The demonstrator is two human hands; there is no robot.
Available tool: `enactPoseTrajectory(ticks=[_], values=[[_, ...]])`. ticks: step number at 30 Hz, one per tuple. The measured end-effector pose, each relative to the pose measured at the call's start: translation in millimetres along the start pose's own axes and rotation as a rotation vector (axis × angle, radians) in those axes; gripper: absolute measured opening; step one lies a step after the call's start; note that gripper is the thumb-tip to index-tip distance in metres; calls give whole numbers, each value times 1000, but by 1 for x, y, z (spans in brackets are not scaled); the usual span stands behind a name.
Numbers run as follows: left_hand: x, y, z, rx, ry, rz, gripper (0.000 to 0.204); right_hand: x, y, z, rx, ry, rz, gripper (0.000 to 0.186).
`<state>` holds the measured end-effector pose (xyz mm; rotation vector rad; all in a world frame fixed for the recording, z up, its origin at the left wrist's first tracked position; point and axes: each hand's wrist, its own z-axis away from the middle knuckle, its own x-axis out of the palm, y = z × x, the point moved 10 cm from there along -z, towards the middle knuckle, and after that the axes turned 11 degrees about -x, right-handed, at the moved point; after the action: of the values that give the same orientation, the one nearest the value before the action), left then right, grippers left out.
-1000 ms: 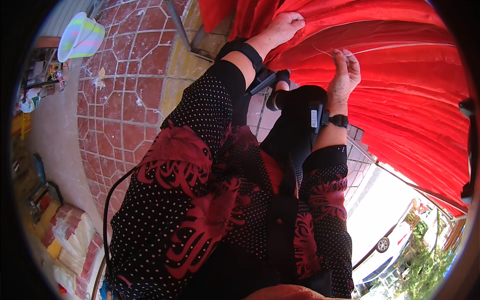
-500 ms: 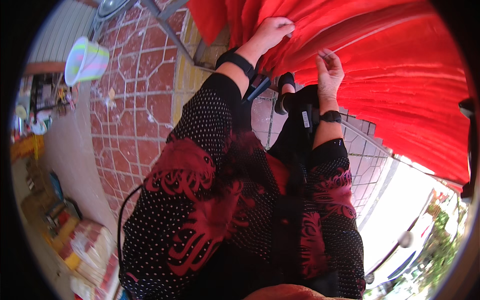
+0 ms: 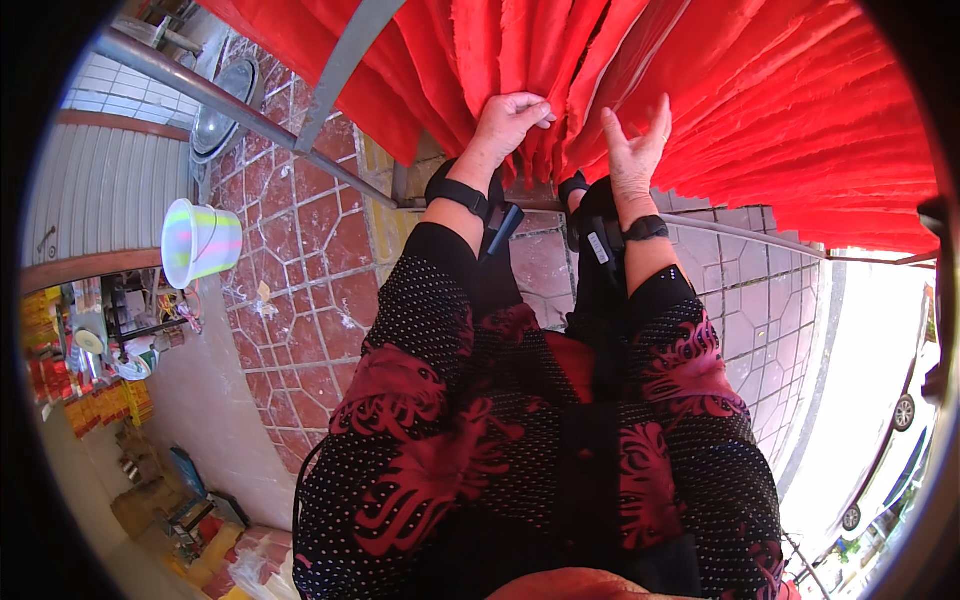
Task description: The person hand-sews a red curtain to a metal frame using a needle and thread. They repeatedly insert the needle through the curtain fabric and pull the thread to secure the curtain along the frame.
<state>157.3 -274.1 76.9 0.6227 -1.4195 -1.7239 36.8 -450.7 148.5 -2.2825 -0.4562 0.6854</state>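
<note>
A broad spread of red cloth (image 3: 520, 50) hangs in many folds with rough edges across the far side. My left hand (image 3: 508, 128) is right in front of its folds, thumb and fingers drawn together. What lies between those fingertips, if anything, cannot be made out. To its right, my right hand (image 3: 636, 155) is open, thumb and fingers apart and pointing up at the cloth. No object shows in it. Both wrists wear a dark band. Below the hands, the lower hem of the cloth hangs above the paved floor.
Metal frame bars (image 3: 230, 105) run along the left and below the cloth. A pastel-striped bucket (image 3: 215, 245) and a round grey basin (image 3: 222, 115) are at left. Mixed goods (image 3: 110, 330) line the left edge. A parked vehicle (image 3: 890, 450) is at right.
The view has shifted, showing more frame and cloth at left. My right hand's fingers have spread from a near pinch. My left hand's fingers stay drawn together, now lower against the folds.
</note>
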Motion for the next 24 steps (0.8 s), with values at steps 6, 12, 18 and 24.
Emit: enactPoseTrajectory(ticks=[6,12,18,24], values=[[9,-4,-3,8,-4,-43,18,15,0,-1,95,-116,-153,61],[30,-6,-3,9,-74,-182,21,46,2,3,3,-332,-8,30],[27,4,3,31,-54,-108,16,26,57,5,242,-8,-214,20],[14,5,8,-28,-19,-65,16,2,67,1,333,105,-287,19]])
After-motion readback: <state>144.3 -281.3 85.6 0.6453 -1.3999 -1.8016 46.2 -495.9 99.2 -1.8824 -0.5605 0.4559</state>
